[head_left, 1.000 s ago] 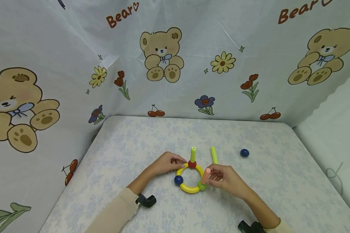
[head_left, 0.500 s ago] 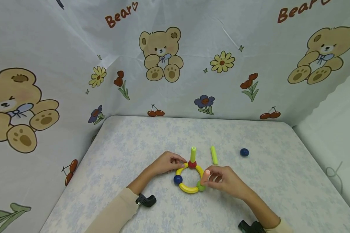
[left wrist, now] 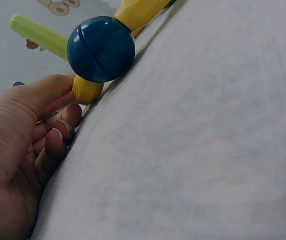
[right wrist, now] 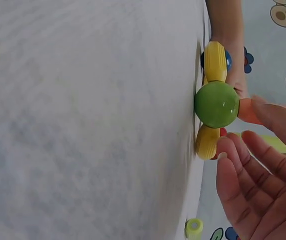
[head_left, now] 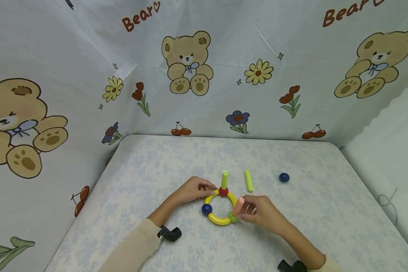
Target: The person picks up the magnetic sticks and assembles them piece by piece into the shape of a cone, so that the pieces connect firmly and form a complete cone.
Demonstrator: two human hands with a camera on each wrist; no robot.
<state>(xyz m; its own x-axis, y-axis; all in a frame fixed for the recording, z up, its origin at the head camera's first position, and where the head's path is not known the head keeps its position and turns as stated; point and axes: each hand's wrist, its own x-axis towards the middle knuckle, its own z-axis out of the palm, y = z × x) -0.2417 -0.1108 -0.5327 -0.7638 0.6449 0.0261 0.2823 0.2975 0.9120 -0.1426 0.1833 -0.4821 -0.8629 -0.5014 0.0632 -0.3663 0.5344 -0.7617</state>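
Note:
On the table lies a ring of yellow curved rods (head_left: 219, 219) joined by a blue ball (head_left: 206, 209), a red ball (head_left: 223, 192) and a green ball (head_left: 233, 217). A yellow-green rod (head_left: 224, 180) stands upright on the red ball. My left hand (head_left: 192, 190) pinches the curved rod between the blue and red balls, beside the red one. With thumb and fingertips my right hand (head_left: 260, 211) holds a short orange rod (head_left: 238, 206), tilted a little, its lower end at the green ball. In the right wrist view the orange rod (right wrist: 248, 111) meets the green ball's top.
A loose yellow-green rod (head_left: 248, 180) lies behind the right hand. Farther right is a loose blue ball (head_left: 284, 177). The table (head_left: 176, 158) has a pale blue mottled cover, and a bear-print curtain (head_left: 221, 109) hangs behind its back edge.
The orange rod leans a bit more to the right, with the right hand still pinching it. The green ball has shifted slightly left. The left hand keeps its place on the ring.

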